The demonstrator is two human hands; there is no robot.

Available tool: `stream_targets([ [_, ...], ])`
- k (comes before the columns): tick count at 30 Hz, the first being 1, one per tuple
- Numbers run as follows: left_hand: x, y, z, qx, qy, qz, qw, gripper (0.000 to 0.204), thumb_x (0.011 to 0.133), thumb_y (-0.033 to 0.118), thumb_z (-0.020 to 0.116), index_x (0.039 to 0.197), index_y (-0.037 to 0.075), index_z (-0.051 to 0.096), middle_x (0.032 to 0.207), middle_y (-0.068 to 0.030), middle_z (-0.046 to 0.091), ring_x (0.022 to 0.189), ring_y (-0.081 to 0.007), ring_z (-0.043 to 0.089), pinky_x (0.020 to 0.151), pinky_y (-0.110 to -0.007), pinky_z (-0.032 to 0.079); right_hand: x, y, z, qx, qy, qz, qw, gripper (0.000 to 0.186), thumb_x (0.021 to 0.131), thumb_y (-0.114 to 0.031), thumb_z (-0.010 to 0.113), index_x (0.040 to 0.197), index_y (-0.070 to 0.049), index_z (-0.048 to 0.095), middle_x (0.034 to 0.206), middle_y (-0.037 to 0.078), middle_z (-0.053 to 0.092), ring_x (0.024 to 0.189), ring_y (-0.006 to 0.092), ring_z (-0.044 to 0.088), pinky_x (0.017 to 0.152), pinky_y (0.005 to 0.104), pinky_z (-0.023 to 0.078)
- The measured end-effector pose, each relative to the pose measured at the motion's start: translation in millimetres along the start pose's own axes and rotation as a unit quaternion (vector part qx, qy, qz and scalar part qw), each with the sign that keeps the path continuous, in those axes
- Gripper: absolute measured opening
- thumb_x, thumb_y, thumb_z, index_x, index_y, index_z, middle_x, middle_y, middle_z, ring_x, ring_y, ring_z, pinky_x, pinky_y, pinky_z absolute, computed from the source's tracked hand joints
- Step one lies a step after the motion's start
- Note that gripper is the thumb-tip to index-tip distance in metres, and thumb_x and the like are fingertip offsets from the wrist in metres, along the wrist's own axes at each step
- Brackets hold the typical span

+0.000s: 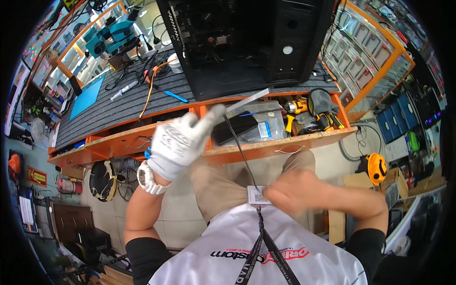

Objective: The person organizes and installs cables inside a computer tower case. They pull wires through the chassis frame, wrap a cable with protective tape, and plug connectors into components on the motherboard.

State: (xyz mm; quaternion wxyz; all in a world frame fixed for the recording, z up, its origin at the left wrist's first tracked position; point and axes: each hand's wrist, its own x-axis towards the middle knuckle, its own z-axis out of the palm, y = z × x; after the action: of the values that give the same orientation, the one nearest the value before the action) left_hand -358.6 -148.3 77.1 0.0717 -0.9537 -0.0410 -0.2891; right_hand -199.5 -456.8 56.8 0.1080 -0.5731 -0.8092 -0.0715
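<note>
My left hand (178, 142), in a white glove with a white watch at the wrist, is raised over the open drawer (280, 145). Its thumb and forefinger pinch a flat light-grey strip (249, 100) that points toward the computer case (237, 52). From near those fingertips a thin dark cable (242, 154) runs down toward the badge (258, 195) on my lanyard; its lower end is hidden. My bare right hand (294, 192) is beside the badge, smeared by motion, so its fingers and anything in them do not show clearly.
In the drawer lie a clear plastic box (273, 124), a yellow-black power drill (298, 106) and other tools. On the ribbed bench mat are a blue pen-like tool (175, 96), a syringe (124, 90) and an orange cable (151, 92). A teal microscope (111, 37) stands far left.
</note>
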Motion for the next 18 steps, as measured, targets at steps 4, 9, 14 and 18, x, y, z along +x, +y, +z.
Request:
stream_targets([
  [4,-30,24,13,0.018,-0.134,0.136,0.982,0.057,0.098,0.019,0.069,0.155,0.029,0.069,0.081,-0.0002,0.058,0.066,-0.0177,0.066,0.051,-0.038,0.052,36,23,-91,-0.116,0.177,0.123,0.970,0.013,0.090,-0.016,0.073,0.103,-0.013,0.075,0.082,0.005,0.068,0.067,0.0249,0.070,0.055,0.0401,0.052],
  [9,-15,33,-29,-0.018,-0.038,0.160,0.986,0.065,0.091,0.024,0.073,0.156,0.031,0.072,0.076,0.0029,0.046,0.059,-0.0148,0.058,0.047,-0.033,0.048,52,144,-53,-0.178,-0.001,0.178,0.968,0.011,0.096,-0.016,0.072,0.106,-0.015,0.077,0.093,0.008,0.075,0.078,0.0308,0.075,0.068,0.0463,0.058],
  [14,-24,-9,3,0.010,-0.016,-0.021,1.000,0.066,0.094,0.018,0.078,0.159,0.029,0.070,0.072,-0.0004,0.047,0.055,-0.0202,0.060,0.048,-0.038,0.048,26,40,27,0.009,-0.073,-0.038,0.997,0.013,0.089,-0.021,0.073,0.096,-0.012,0.067,0.089,0.005,0.071,0.071,0.0197,0.071,0.065,0.0356,0.050],
  [18,-31,0,34,-0.094,-0.108,-0.093,0.985,0.061,0.098,0.011,0.078,0.157,0.017,0.064,0.092,-0.0089,0.077,0.074,-0.0310,0.077,0.060,-0.044,0.057,28,5,-3,0.087,0.056,-0.019,0.994,0.018,0.083,-0.021,0.076,0.096,-0.011,0.069,0.081,0.000,0.062,0.066,0.0162,0.064,0.064,0.0339,0.045],
])
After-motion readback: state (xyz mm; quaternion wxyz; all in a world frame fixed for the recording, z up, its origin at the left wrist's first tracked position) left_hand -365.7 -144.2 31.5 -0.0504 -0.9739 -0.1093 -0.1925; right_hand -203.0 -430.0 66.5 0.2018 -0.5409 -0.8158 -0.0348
